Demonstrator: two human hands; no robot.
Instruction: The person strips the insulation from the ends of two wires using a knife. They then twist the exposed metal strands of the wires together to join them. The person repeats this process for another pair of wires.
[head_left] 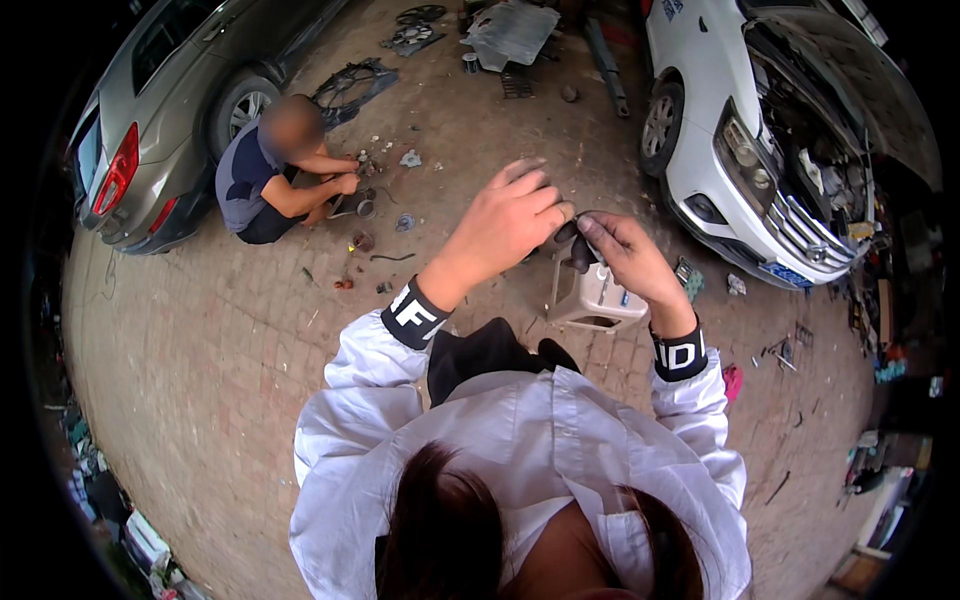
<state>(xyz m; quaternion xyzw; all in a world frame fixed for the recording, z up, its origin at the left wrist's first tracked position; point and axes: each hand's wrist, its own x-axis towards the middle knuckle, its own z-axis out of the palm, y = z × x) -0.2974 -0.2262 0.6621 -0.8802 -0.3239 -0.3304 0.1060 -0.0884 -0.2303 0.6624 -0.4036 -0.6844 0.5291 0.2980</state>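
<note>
My left hand [505, 228] is raised in front of my chest, its fingers curled and its thumb and index tips pressed together. Whatever lies in that pinch is too small to make out. Close beside it, my right hand [640, 262] grips a small dark piece [579, 252] between thumb and fingers. Soft-looking and black, the piece hangs just below my left fingertips; its exact kind cannot be told. Below and behind the hands stands a white plastic stool [598, 302] with small items on its top.
A person [268, 175] squats at the left by a grey car [170, 130], hands on small parts. At the right stands a white car [705, 130], hood raised. Car parts, including a fan shroud [355, 88], lie on the brick floor [240, 360]. A pink cloth [733, 381] lies near my right sleeve.
</note>
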